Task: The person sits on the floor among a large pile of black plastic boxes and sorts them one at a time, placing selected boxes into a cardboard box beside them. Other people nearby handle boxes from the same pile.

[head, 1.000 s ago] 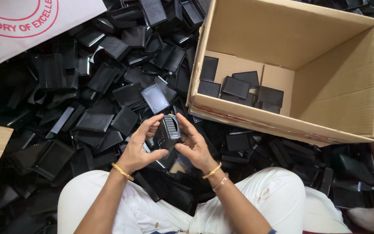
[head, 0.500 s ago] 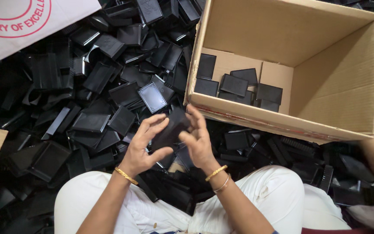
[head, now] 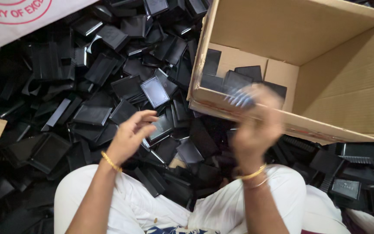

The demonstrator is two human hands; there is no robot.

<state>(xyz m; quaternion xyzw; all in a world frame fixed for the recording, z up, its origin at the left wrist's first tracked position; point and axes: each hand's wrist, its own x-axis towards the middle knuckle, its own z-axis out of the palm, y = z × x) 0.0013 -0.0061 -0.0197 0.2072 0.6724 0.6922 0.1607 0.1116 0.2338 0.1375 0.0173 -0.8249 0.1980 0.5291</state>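
Head view: we see the cardboard box far right, and black plastic trays heaped left. Our right hand, blurred at its near rim, grips a dark piece; it could clip the rim and drop short. Our left hand hangs open, empty.

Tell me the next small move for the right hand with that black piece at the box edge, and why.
Probably carry it a little further over the cardboard box rim and let go. The right hand, motion-blurred, has the black piece at the near wall, similar pieces lie inside, and the left hand hangs open and empty.
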